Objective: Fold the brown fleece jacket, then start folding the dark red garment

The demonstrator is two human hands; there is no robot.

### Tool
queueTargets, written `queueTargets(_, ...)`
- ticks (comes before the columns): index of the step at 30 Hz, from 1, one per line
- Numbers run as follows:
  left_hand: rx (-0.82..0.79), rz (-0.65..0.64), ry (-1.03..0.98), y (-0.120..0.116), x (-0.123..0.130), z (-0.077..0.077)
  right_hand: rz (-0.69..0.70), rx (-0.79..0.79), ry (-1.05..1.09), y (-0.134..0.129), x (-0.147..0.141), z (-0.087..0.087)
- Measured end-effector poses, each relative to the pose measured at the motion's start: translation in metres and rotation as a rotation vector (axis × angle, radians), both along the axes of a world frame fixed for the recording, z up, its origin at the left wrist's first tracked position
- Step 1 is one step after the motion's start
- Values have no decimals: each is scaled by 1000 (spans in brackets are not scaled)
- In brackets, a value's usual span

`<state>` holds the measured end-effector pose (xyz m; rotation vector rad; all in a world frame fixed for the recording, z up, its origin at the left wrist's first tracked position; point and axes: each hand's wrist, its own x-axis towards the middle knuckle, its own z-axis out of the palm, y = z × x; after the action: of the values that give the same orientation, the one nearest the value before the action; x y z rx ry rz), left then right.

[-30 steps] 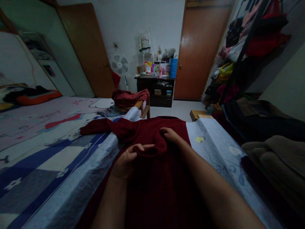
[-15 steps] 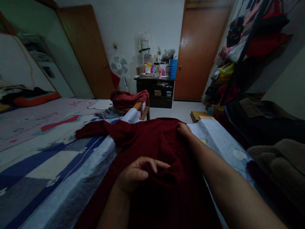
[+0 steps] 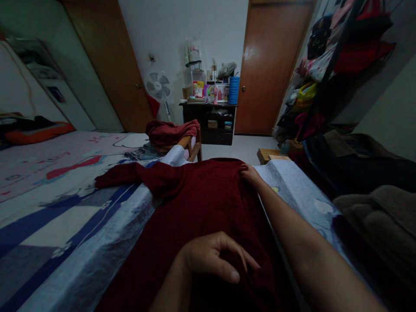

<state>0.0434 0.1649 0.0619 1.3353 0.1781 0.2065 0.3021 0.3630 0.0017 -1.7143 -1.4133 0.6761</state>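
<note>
A dark red long-sleeved top (image 3: 201, 195) lies spread out in front of me, one sleeve (image 3: 118, 175) stretched to the left over the bed. Low over the body of the top is my left hand (image 3: 217, 255), thumb and fingers apart, its fingertips touching the cloth near the right side. My right hand (image 3: 251, 173) is at the far right edge of the top, by the shoulder, with its fingers curled on the fabric. The underside of that grip is hidden. Creases show in the cloth under my left fingers.
The top lies over a light blue cover (image 3: 289, 182), next to a bed with a patterned sheet (image 3: 65, 216). A reddish cloth (image 3: 172, 132) hangs on a wooden rail. Folded dark clothes (image 3: 360, 169) are piled on the right. Farther back stand a fan (image 3: 158, 86) and a dark cabinet (image 3: 208, 125).
My left hand has moved right and toward me across the top. The raised fold at the middle has flattened. My right hand stays at the far edge, its fingers slightly shifted.
</note>
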Motion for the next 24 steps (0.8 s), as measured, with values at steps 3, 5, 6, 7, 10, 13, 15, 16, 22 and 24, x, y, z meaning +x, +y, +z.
queueTargets(3, 16, -72, 49, -6, 11, 1, -77, -19, 117, -17, 8, 8)
queueTargets(5, 17, -75, 35, -8, 14, 3, -112, -42, 179, -34, 13, 13)
queueTargets(6, 23, -26, 25, -8, 14, 3, -117, -59, 205, -44, 15, 16)
queueTargets(7, 36, 70, 26, -6, 14, 3, -114, -79, 227, -55, 16, 18)
queueTargets(10, 116, 597, 124, 8, 7, -6, -67, -143, 266, -89, 13, 24)
queueTargets(13, 279, 1067, 294, 27, -4, -25, 44, -245, 233, -121, 3, 29)
queueTargets(15, 409, 1194, 410, 37, -11, -38, 158, -334, 137, -139, -5, 32)
queueTargets(16, 441, 1206, 483, 40, -13, -43, 207, -369, 68, -148, -10, 32)
queueTargets(22, 505, 1153, 688, 40, -14, -49, 219, -248, -293, -189, -40, 30)
queueTargets(24, 507, 1140, 724, 38, -14, -47, 201, -239, -310, -200, -46, 26)
